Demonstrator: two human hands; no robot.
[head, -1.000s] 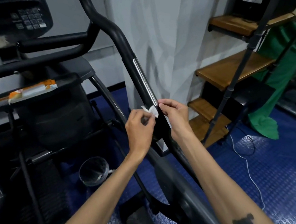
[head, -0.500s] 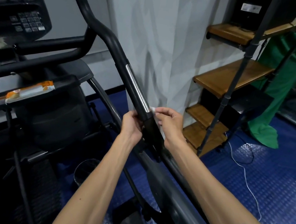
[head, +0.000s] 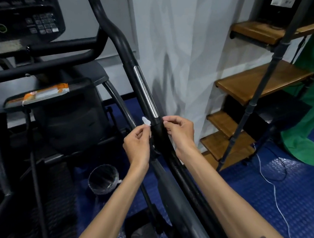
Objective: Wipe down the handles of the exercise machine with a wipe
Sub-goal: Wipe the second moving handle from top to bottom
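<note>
Fingers [head: 143,130] of the left hand [head: 136,146] were curled, thumb and forefinger pinching one white wipe [head: 146,121] whose crumpled end stuck up just left of the handle [head: 145,91]. Across the bar, the right hand [head: 178,135] had its fingers bent inward too, tips pressed together at the handle's far side; a sliver of white showed under its palm, but whether they held the same wipe could not be told. Both hands sat on either side of the black collar just below the handle's single chrome section. One long black handle ran diagonally up from there, on one exercise machine [head: 73,126] with one console [head: 23,9] at upper left. One orange-and-white packet [head: 43,94] lay on the machine's grey tray. One lined bin [head: 103,179] stood on the blue floor [head: 302,201] below the left forearm. One wooden shelf unit [head: 259,83] with four boards in view stood to the right, a white cable [head: 275,193] trailing beside it.
</note>
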